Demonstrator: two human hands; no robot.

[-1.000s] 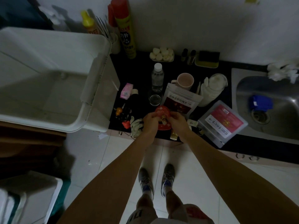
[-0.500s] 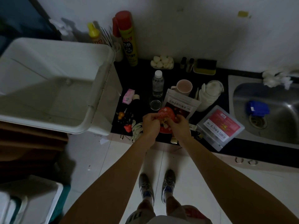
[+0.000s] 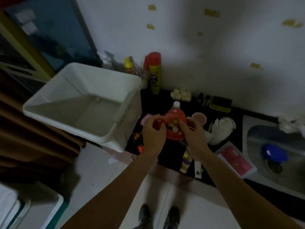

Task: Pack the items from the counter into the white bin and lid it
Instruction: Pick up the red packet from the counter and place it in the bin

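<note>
Both hands hold a red snack bag (image 3: 173, 119) with a clear window above the dark counter (image 3: 170, 151). My left hand (image 3: 152, 131) grips its left edge and my right hand (image 3: 191, 133) pinches its right side. The white bin (image 3: 125, 104) stands open at the left with nothing visible inside it, its near right corner just left of my left hand. On the counter lie a pink packet (image 3: 236, 160) in a clear sleeve, a water bottle (image 3: 176, 104) partly hidden behind the bag, a pink cup (image 3: 199, 119) and a white pouch (image 3: 221, 129).
A red-capped spray can (image 3: 154, 75) and a yellow bottle (image 3: 128, 66) stand at the wall behind the bin. A tray of white balls (image 3: 180, 95) and a sponge (image 3: 220, 103) sit at the back. A steel sink (image 3: 277, 146) holding a blue object is at the right. Small items lie by the counter's front edge.
Both hands have lifted the red bag up off the counter and carried it slightly left, toward the bin. The camera has tilted up, showing more wall.
</note>
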